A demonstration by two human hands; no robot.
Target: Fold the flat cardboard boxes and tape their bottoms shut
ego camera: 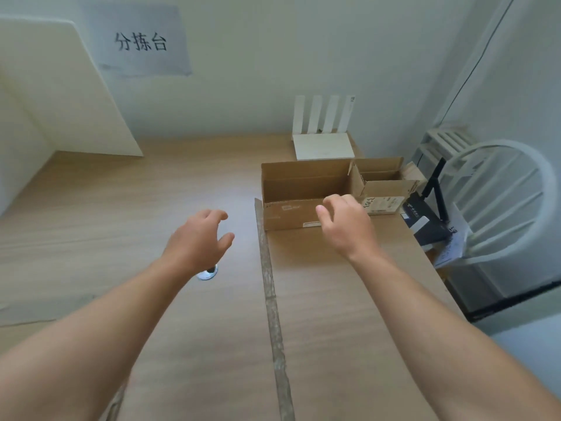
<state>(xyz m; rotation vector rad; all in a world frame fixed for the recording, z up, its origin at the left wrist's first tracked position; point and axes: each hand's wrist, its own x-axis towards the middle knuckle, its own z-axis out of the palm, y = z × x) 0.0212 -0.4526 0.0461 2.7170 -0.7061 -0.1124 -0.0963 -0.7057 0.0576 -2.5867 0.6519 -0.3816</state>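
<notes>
An open brown cardboard box (291, 192) stands on the wooden table (121, 214) at the back right, its top open towards me. A smaller open cardboard box (385, 183) sits against its right side. My right hand (346, 226) hovers in front of the larger box's near wall, fingers loosely curled, holding nothing. My left hand (200, 238) hangs over the table to the left of the box, fingers spread and empty. A tape roll (208, 273) lies on the table, mostly hidden under my left wrist.
A white router (323, 144) with upright antennas stands behind the boxes by the wall. A black router (428, 220) lies on a white chair (510, 202) to the right. A rough seam strip (270, 293) runs along the table. A paper sign (139, 44) hangs on the wall.
</notes>
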